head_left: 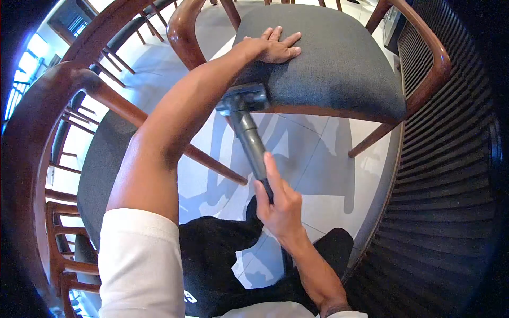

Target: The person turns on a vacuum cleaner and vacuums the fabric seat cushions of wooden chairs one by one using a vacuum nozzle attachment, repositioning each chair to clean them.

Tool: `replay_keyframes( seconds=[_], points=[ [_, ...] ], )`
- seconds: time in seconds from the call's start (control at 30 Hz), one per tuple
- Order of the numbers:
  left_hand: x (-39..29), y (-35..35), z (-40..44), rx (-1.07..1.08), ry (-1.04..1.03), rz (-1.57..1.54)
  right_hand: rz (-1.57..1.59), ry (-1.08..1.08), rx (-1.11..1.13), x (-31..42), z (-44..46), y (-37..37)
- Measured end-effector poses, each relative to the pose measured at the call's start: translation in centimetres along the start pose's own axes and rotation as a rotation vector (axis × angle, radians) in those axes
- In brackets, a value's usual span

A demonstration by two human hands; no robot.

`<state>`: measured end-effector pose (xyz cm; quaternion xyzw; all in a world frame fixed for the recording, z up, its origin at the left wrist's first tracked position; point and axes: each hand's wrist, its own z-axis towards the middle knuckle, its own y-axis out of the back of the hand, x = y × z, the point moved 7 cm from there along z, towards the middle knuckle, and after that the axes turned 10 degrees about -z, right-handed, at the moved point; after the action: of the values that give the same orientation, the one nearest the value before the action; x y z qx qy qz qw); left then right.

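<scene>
My left hand [279, 46] lies flat on the grey fabric seat of a wooden armchair [334, 63], with its fingers spread. Lower down, my right hand [281, 204] is wrapped round the dark tube of a vacuum cleaner wand [253, 142], the index finger stretched along it. At the wand's upper end, a wide dark nozzle [248, 98] meets the front left edge of the seat, below my left forearm. The wand's lower part runs down past my right hand and is partly hidden.
A second wooden armchair [114, 100] curves close along my left side. More chairs [122, 40] stand farther back at the upper left. A dark ribbed panel [440, 212] borders the right side. Pale floor tiles [313, 143] show beneath the seat.
</scene>
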<state>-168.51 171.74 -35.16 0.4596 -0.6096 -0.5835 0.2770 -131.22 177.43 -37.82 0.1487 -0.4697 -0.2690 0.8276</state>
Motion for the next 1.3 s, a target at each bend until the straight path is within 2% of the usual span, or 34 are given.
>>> replay_keyframes(
  seconds=[0.07, 0.13, 0.2, 0.33, 0.4, 0.47, 0.53, 0.57, 0.63, 0.7, 0.8, 1.07, 1.13, 1.23, 1.3],
  points=[
    [-0.3, 0.5, 0.2, -0.011, -0.046, 0.032, -0.138, -0.029, 0.128, -0.9, -0.3, -1.9],
    [-1.2, 0.9, -1.9, 0.053, 0.054, -0.048, -0.105, -0.026, 0.116, -2.0, -2.5, -2.1],
    [-0.9, 0.8, -1.2, 0.029, 0.025, -0.04, -0.041, -0.038, 0.114, -2.6, -3.6, -1.9],
    [-0.1, -0.1, -0.1, -0.019, -0.032, -0.01, -0.04, -0.082, 0.084, 0.1, 0.2, -0.5],
    [-0.5, 0.3, -0.5, 0.012, -0.014, -0.016, -0.192, -0.112, 0.223, -1.5, -1.0, -2.5],
    [-1.0, 0.5, -1.2, 0.025, -0.01, -0.016, -0.168, -0.087, 0.188, -2.9, -4.2, -2.4],
    [-1.1, 0.9, -1.8, 0.034, 0.01, -0.018, -0.066, -0.186, 0.202, -4.4, -6.2, -1.9],
    [0.2, 0.4, -0.5, 0.038, 0.01, -0.02, -0.024, -0.131, 0.16, -3.2, -5.2, -0.9],
    [0.9, -0.5, 1.5, -0.029, -0.123, 0.066, -0.043, -0.126, 0.13, -1.0, -3.0, -0.4],
    [0.3, 0.0, 0.6, -0.016, -0.066, 0.054, -0.127, -0.046, 0.04, -1.1, -1.1, -0.9],
    [0.1, 0.3, 0.0, 0.014, -0.011, 0.018, -0.182, -0.058, 0.085, -3.1, -2.8, -1.5],
    [0.5, 0.0, 0.0, 0.015, -0.037, 0.002, -0.006, -0.052, -0.086, -1.5, -0.2, 0.8],
    [1.3, -0.3, 0.9, 0.024, -0.059, 0.017, -0.143, -0.185, 0.18, -3.4, -2.8, -1.0],
    [-1.0, 1.1, -1.6, 0.031, 0.009, 0.017, -0.089, -0.143, -0.013, -3.7, -3.5, 2.7],
    [0.6, -0.4, -1.1, 0.06, 0.064, -0.008, -0.074, -0.059, -0.179, -3.0, -1.6, 5.9]
  ],
)
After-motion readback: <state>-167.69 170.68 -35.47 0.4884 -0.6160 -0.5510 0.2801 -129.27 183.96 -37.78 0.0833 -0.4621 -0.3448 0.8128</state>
